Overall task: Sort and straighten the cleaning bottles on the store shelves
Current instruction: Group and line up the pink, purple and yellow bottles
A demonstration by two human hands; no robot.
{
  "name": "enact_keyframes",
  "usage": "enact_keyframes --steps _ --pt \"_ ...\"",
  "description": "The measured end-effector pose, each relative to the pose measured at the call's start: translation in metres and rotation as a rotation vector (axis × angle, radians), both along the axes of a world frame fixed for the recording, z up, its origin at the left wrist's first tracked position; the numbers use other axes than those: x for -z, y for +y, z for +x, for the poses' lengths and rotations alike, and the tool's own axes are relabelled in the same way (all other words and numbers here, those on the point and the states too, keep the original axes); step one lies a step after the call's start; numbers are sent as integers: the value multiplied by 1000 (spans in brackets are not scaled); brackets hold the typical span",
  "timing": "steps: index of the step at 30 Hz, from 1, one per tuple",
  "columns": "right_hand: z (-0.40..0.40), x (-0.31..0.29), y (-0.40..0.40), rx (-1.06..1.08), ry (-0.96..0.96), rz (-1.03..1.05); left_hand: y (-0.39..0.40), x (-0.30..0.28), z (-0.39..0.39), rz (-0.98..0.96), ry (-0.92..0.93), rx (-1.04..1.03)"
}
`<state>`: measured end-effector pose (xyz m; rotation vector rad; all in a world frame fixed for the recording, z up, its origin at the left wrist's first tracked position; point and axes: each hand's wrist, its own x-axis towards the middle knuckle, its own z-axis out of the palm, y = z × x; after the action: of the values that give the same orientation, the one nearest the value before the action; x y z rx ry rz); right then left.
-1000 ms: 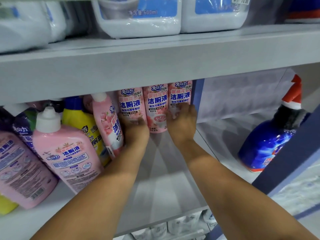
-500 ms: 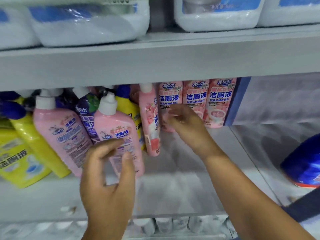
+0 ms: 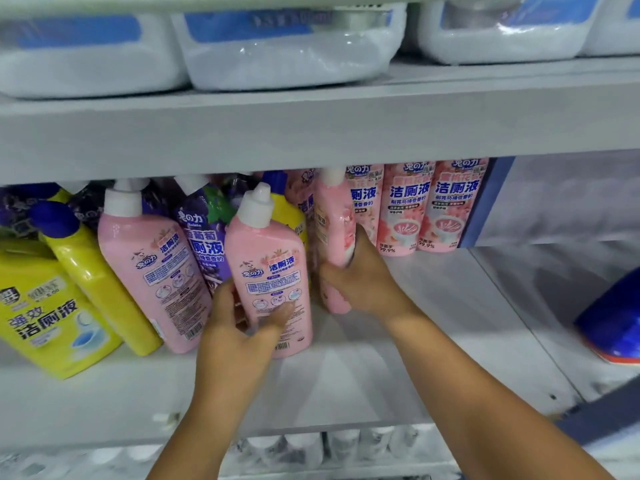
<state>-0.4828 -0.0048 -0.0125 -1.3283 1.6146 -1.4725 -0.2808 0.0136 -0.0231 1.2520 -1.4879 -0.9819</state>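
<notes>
Both hands (image 3: 242, 327) (image 3: 363, 282) grip leaning pink bottles (image 3: 266, 268) (image 3: 334, 237).

Grey metal shelf (image 3: 346, 386), mid level. Left hand (image 3: 239, 327) grips the lower part of a tilted pink plastic bottle w/ white cap (image 3: 268, 268), thumb on its label. Right hand (image 3: 360, 275) holds a slim pink bottle seen side-on (image 3: 334, 233), just right of it. Far right: two upright pink labelled bottles (image 3: 429, 206) against a blue divider (image 3: 485, 202). Left: another pink bottle (image 3: 152, 271), leaning yellow bottles (image 3: 86, 278), purple bottle (image 3: 204, 237) behind. White tubs (image 3: 287, 53) on shelf above.
</notes>
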Motion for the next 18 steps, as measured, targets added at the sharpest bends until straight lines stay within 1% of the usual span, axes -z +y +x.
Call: enact_keyframes --steps 2,3,5,7,9,12,13,15,16,18 --pt "0 3 13 102 -27 1 2 -1 -2 -68 -119 -40" --pt "-1 5 20 170 -19 -4 5 -1 -4 -130 -223 -68" --pt "-5 8 33 327 81 11 10 -3 -12 -252 -435 -115" --pt "-7 8 49 466 167 36 16 -8 -23 -277 -508 -97" --pt "-11 8 64 511 212 18 18 -8 -31 -233 -456 -14" --pt "-22 12 84 445 205 38 14 -4 -32 -115 -318 186" --pt "-24 10 89 400 186 58 11 -3 -31 -67 -279 253" --pt "-28 9 97 287 67 76 0 4 -27 12 -217 381" --pt "-31 10 99 213 5 80 -7 7 -24 51 -197 440" --pt "-38 15 101 103 -44 90 -21 9 -18 106 -194 558"
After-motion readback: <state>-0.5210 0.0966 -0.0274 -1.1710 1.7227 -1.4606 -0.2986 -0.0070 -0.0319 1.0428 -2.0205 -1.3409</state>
